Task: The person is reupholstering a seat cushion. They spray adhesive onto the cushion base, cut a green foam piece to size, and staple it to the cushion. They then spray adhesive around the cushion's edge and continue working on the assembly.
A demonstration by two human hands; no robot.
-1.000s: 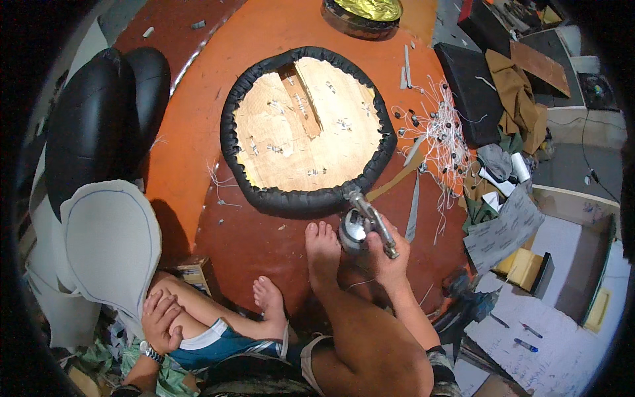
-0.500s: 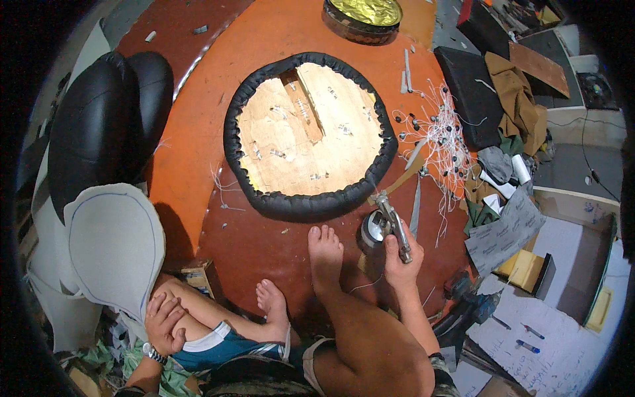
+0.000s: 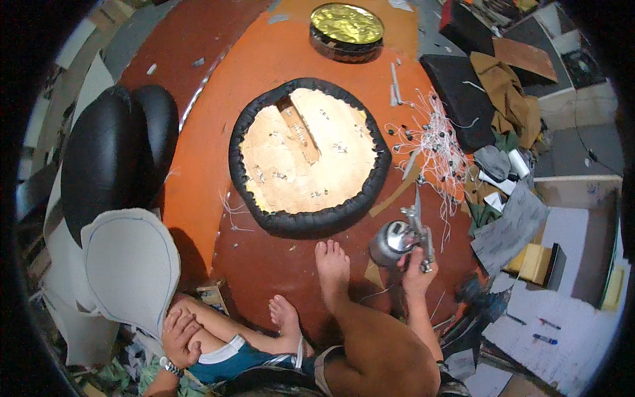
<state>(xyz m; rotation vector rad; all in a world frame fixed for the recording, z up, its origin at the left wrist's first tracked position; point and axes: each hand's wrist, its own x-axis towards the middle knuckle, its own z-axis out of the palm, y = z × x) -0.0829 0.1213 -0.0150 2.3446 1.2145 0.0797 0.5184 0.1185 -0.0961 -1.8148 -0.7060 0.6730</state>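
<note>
My right hand [image 3: 417, 272] grips a metal spray gun [image 3: 423, 241] with a silver cup [image 3: 391, 243] under it. The gun is to the right of my foot, off the near right edge of a round padded seat [image 3: 317, 225]. That seat lies upside down, its black cover gathered around a wooden board [image 3: 331, 173] with a slot and several small metal pieces. My left hand [image 3: 182, 336] rests on my bent left leg, fingers extended and holding nothing. Just above it stands a pale foam-like panel [image 3: 131, 268] with a line drawn near its edge.
Black padded pieces [image 3: 106, 159] stand at the left. A tin with gold foil [image 3: 347, 23] sits at the far side. On the right lie tangled white strings [image 3: 436, 142] with black ends, a black cushion [image 3: 456, 102], brown cloth [image 3: 506, 92] and a marked white board [image 3: 539, 341].
My right hand has drawn the spray gun rightward, away from the seat's rim, and turned it so more of the cup shows. The whole view has shifted slightly; my left hand stays on the leg.
</note>
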